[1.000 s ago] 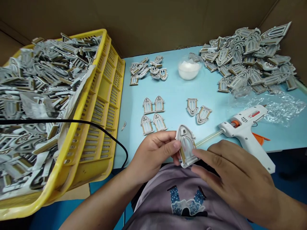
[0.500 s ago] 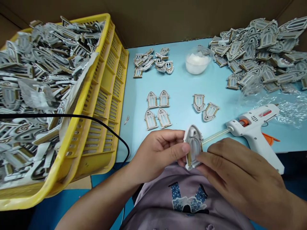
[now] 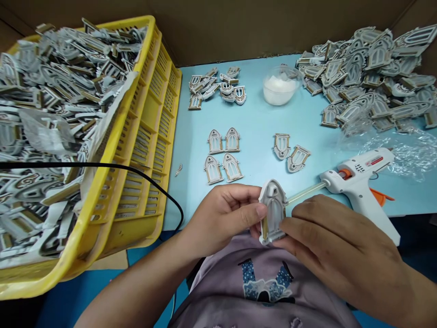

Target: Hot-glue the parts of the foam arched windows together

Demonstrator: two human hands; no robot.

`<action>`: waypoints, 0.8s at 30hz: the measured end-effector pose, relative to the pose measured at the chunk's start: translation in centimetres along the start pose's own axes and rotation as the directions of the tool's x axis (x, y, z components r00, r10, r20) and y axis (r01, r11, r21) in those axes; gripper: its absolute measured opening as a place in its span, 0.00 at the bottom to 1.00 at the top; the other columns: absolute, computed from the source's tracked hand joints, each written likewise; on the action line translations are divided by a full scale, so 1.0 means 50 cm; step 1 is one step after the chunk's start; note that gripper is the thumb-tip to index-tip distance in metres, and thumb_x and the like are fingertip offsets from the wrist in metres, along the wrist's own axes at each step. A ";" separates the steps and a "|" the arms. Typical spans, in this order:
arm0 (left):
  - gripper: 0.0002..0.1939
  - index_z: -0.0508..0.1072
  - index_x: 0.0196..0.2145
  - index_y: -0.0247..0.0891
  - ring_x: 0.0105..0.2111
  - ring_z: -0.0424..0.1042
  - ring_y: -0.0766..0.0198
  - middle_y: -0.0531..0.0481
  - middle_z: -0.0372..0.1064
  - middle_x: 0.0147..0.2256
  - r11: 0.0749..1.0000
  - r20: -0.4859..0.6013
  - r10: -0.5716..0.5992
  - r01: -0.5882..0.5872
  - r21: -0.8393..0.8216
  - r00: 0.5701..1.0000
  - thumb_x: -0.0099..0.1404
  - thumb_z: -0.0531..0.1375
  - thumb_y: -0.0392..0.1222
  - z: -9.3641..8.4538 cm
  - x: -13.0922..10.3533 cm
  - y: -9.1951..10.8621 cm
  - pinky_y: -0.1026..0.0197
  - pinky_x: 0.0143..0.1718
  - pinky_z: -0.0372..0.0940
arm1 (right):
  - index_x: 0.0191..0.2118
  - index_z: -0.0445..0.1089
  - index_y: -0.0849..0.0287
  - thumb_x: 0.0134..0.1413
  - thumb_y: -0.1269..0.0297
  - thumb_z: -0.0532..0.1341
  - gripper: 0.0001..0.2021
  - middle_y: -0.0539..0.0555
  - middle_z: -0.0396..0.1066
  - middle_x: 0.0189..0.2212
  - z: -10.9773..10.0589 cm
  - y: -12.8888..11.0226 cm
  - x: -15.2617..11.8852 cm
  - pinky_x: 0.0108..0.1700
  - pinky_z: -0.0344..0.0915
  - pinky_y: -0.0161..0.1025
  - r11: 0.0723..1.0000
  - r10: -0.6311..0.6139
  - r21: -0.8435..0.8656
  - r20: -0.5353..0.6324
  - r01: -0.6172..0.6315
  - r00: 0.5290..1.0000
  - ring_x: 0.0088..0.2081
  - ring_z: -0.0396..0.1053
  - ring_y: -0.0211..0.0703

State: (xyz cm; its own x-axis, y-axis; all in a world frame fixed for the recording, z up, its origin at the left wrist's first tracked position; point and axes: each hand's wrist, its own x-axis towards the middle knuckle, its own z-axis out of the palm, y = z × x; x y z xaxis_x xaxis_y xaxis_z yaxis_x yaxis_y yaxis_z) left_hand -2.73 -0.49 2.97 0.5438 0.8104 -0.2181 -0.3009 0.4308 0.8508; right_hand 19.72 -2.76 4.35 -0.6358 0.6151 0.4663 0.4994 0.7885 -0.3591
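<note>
Between both hands I hold a small arched window-frame piece, white-grey with gold-brown side strips, its pointed top upward. My left hand pinches its left edge, thumb on the front. With fingertips at the lower right edge, my right hand grips it too; some of those fingers are hidden. Just beyond, a white glue gun lies on the table, its clear glue stick pointing toward the held piece. Several similar arched pieces lie in a group ahead of my left hand, and two more lie further right.
A yellow plastic crate heaped with similar pieces stands at left, a black cable crossing it. At the back are a small pile of pieces, a clear tub of white material, and a big heap beside crumpled plastic film.
The view has shifted very slightly. Both hands keep hold of the window-frame piece, which is turned a little; otherwise nothing visibly differs.
</note>
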 end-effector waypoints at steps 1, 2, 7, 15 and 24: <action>0.11 0.83 0.43 0.37 0.26 0.71 0.73 0.52 0.72 0.27 1.000 0.006 0.002 -0.002 -0.004 1.000 0.68 0.67 0.45 -0.001 0.000 -0.001 0.72 0.29 0.69 | 0.52 0.70 0.65 0.65 0.74 0.62 0.11 0.55 0.70 0.40 -0.001 0.000 0.000 0.47 0.67 0.41 1.000 -0.007 0.004 -0.002 0.007 1.000 0.44 0.66 0.43; 0.10 0.83 0.43 0.37 0.26 0.71 0.73 0.52 0.72 0.27 1.000 0.011 0.005 -0.005 -0.007 1.000 0.68 0.67 0.45 -0.002 0.000 -0.003 0.72 0.29 0.69 | 0.52 0.70 0.65 0.65 0.75 0.61 0.11 0.54 0.69 0.40 -0.003 0.000 0.000 0.46 0.67 0.40 1.000 -0.009 0.026 0.012 0.009 1.000 0.44 0.66 0.42; 0.11 0.83 0.42 0.36 0.26 0.71 0.73 0.52 0.72 0.27 1.000 0.013 -0.002 0.002 0.005 1.000 0.69 0.66 0.46 -0.004 0.001 -0.005 0.71 0.30 0.69 | 0.50 0.71 0.64 0.64 0.78 0.60 0.11 0.56 0.69 0.37 -0.014 0.004 0.005 0.41 0.65 0.40 0.993 -0.015 0.116 0.086 0.005 0.996 0.40 0.65 0.43; 0.12 0.84 0.41 0.37 0.25 0.69 0.74 0.52 0.72 0.27 0.999 0.014 -0.031 0.031 0.027 0.999 0.68 0.67 0.48 0.000 0.004 -0.003 0.72 0.29 0.67 | 0.49 0.69 0.62 0.62 0.81 0.59 0.12 0.55 0.67 0.34 -0.010 0.008 0.004 0.37 0.62 0.42 0.973 -0.007 0.232 0.121 -0.022 0.993 0.35 0.61 0.42; 0.13 0.82 0.38 0.34 0.25 0.69 0.73 0.52 0.72 0.27 0.999 0.013 -0.031 0.031 0.030 0.999 0.68 0.66 0.49 -0.005 0.008 -0.011 0.71 0.28 0.67 | 0.44 0.68 0.62 0.63 0.79 0.61 0.07 0.54 0.67 0.34 -0.003 0.012 0.001 0.36 0.62 0.40 0.982 0.020 0.186 0.087 -0.036 0.996 0.35 0.61 0.41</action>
State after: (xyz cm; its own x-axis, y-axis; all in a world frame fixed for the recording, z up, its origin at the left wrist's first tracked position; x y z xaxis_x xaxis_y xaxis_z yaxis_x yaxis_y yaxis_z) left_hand -2.54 -0.33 2.28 0.5629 0.7914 -0.2384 -0.2603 0.4435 0.8576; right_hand 20.09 -2.25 4.29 -0.6744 0.6289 0.3869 0.4041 0.7530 -0.5194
